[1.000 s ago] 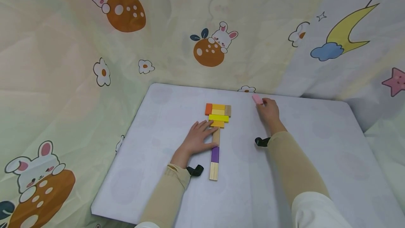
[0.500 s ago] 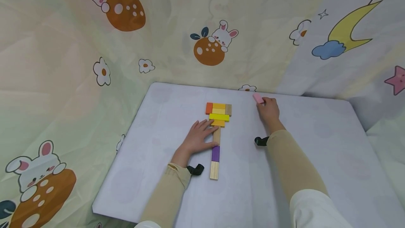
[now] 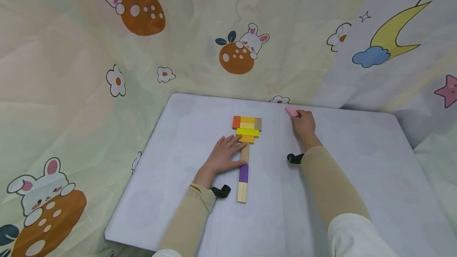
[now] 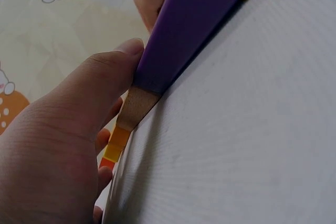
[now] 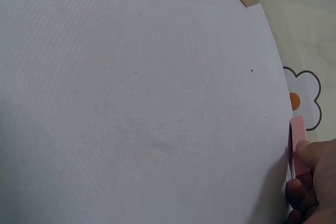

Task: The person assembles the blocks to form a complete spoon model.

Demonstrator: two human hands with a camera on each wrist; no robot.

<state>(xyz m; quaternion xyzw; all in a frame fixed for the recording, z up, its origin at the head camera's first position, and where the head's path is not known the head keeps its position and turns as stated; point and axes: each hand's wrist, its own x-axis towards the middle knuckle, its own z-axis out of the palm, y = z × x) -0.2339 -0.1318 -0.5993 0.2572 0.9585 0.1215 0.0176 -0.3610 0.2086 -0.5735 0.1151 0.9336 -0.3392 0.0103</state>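
A T-like row of flat wooden blocks lies on a white table. At its stem are a pale wood block (image 3: pixel 242 192), a purple block (image 3: pixel 243 174) and a tan block (image 3: pixel 244 154). Above these come an orange-yellow block (image 3: pixel 248 139) and a yellow block (image 3: pixel 248 132). My left hand (image 3: pixel 223 156) rests spread beside the stem, fingers mostly straight, thumb touching the stem near where purple and tan meet. In the left wrist view that thumb lies against the purple block (image 4: pixel 184 30). My right hand (image 3: pixel 304 125) pinches a pink block (image 3: pixel 290 110) near the far edge.
At the head of the row sit an orange-red block (image 3: pixel 236 122), two yellowish blocks between, and a brown block (image 3: pixel 258 124). The white table (image 3: pixel 357 177) ends at a printed cloth (image 3: pixel 292 62) behind it. Dark wrist mounts (image 3: pixel 221 191) show on both arms.
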